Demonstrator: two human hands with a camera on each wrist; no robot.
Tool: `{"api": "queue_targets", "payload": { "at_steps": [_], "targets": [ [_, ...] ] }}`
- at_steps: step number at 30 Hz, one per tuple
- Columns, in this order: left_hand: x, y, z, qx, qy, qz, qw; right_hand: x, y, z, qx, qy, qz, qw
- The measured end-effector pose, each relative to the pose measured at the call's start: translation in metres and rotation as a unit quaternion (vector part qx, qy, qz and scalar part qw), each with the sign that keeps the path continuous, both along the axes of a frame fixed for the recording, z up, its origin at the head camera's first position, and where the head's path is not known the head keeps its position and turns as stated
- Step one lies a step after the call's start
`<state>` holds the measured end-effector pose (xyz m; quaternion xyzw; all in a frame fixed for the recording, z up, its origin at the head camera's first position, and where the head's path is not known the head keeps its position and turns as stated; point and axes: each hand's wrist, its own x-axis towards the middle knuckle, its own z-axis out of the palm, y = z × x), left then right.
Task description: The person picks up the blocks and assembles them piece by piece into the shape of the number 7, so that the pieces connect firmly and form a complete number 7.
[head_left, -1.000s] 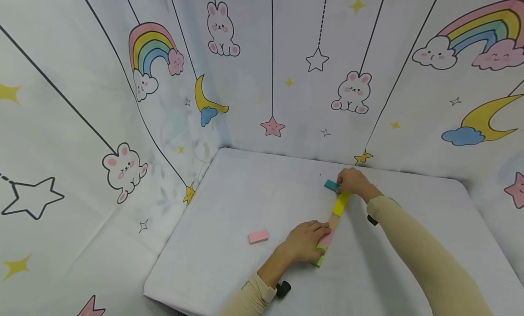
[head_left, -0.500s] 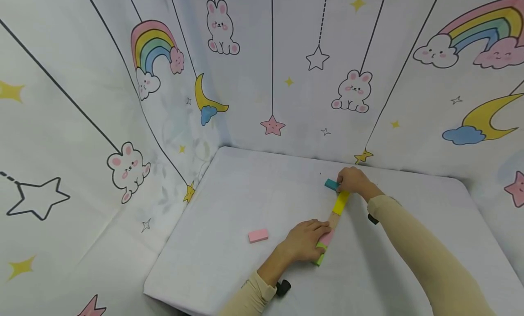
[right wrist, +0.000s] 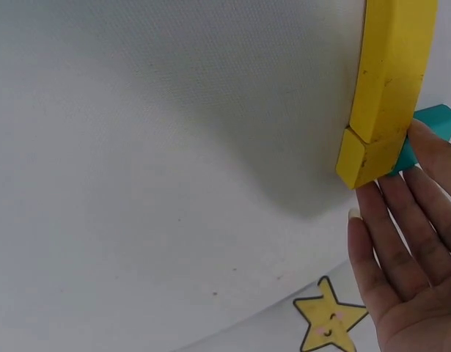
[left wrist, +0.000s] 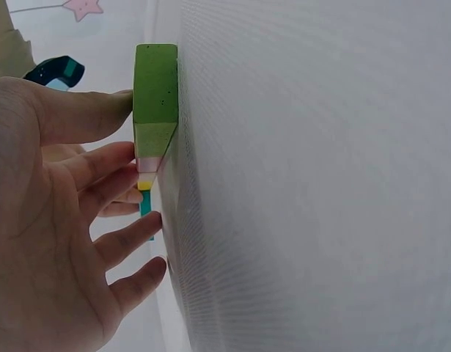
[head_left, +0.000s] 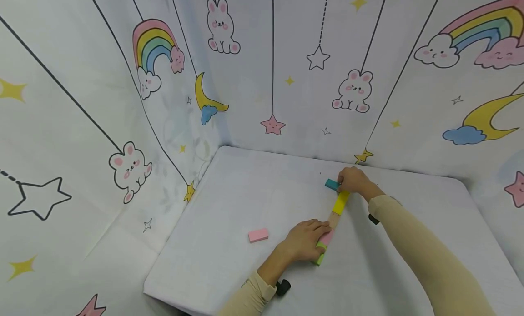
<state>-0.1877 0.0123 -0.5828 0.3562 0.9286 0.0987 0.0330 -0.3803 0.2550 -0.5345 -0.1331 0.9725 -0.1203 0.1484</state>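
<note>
A straight row of blocks runs away from me in the head view: a green block (head_left: 319, 259), a pink block (head_left: 326, 238), a wood-coloured block (head_left: 334, 220) and a yellow block (head_left: 340, 203). My left hand (head_left: 304, 240) lies along the near part, its thumb on the green block and its fingers, fairly straight, reaching the pink one. At the far end my right hand (head_left: 355, 182) pinches a short yellow piece (right wrist: 370, 158) between thumb and fingertips. A teal block (head_left: 331, 184) sticks out leftward there, touched by the right thumb and partly hidden by it.
A loose pink block (head_left: 258, 235) lies on the white-covered table (head_left: 245, 188), left of my left hand. Fabric walls (head_left: 254, 79) printed with rabbits, stars and rainbows stand behind the table and at its sides. A black device (head_left: 283, 288) sits at my left wrist.
Both hands hold nearly the same positions, and the blocks stay where they were. Only the head view shifts very slightly.
</note>
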Motion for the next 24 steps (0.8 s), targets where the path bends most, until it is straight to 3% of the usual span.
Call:
{"api": "queue_targets", "payload": {
  "at_steps": [24],
  "targets": [
    [-0.0026, 0.0012, -0.002, -0.001, -0.006, 0.003, 1.0, -0.0013, 0.0031, 0.0001, -0.004, -0.009, -0.007, 0.9999]
  ]
}}
